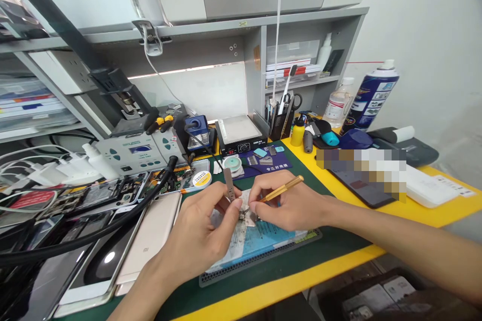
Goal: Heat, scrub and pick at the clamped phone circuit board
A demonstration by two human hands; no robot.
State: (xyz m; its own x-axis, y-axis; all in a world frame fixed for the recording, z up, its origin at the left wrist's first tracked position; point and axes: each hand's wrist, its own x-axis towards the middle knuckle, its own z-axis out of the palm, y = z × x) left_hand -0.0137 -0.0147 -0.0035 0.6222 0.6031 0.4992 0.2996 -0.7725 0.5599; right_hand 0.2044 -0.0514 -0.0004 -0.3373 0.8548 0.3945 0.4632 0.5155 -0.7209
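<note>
My left hand (205,228) is closed on flat grey metal tweezers (229,184), whose upper end sticks up between thumb and forefinger. My right hand (288,205) grips a slim gold-handled tool (284,188) like a pen; its tip is hidden by the fingers. Between the two hands lies a small metallic part (250,218), partly covered by the fingertips and too small to name. Beneath it is a stained blue and white sheet (263,243) on a dark-edged pad, and under that a green mat (339,243).
Several phones, among them a gold phone (150,246), and a black hose (124,225) crowd the left. Behind stand a hot plate (241,133), a solder spool (232,164) and a grey rework station (135,155). At right are a dark phone (361,180) and a spray can (371,98).
</note>
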